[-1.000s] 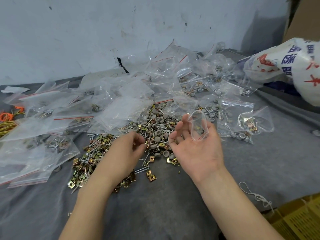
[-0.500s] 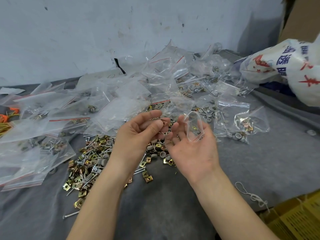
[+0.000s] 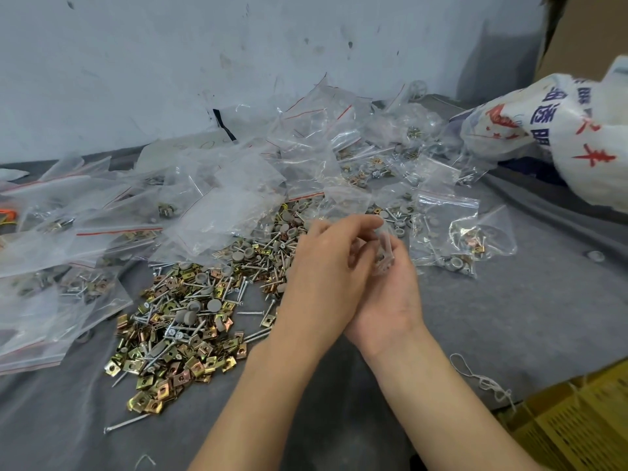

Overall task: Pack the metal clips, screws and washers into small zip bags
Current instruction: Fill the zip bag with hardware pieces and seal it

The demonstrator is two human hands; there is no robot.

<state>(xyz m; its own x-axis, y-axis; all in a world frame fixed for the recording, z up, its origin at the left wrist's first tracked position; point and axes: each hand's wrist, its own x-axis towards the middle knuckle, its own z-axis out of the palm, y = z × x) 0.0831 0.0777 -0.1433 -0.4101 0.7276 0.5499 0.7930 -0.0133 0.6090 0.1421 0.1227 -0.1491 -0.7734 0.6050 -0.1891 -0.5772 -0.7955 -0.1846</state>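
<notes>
zip bag (image 3: 384,253), right hand (image 3: 390,302) (left hand (image 3: 326,266) touching)

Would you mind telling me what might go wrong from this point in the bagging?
1. The left hand is at the mouth of the small zip bag held in the right hand; parts might miss it and fall into the loose pile.
2. Pointed screws may pierce the thin film.
3. The lone screw lying apart could be overlooked.
</notes>
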